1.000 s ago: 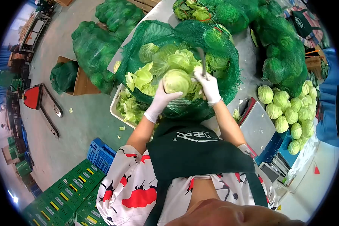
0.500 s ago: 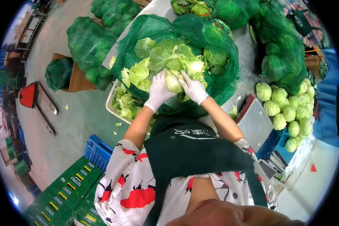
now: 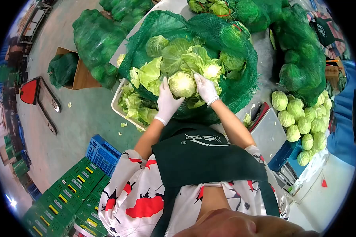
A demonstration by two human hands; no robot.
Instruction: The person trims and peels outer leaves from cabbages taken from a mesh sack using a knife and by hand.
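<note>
A pale, trimmed cabbage (image 3: 182, 84) sits between my white-gloved hands, above the open mouth of a green mesh bag (image 3: 241, 89). My left hand (image 3: 168, 101) is closed around its left and lower side. At its right edge, the fingers of my right hand (image 3: 205, 89) are bent and pressed together; what they hold, if anything, I cannot make out. Loose outer leaves (image 3: 151, 73) and a broad leaf (image 3: 173, 57) lie in the bag around it. Just beyond my right hand is another pale, cut-looking cabbage piece (image 3: 212, 71).
A white crate (image 3: 115, 103) of leaves stands left of the bag. To the right are a grey board (image 3: 268, 132) and a pile of cabbages (image 3: 304, 118). Filled mesh bags (image 3: 302, 67) lie at the back right, near another person (image 3: 328, 33). Green crates (image 3: 65, 193) stand lower left.
The cabbage has turned so its pale round face points up. My left hand has shifted down to its side, and my right hand has moved slightly right, off its top.
</note>
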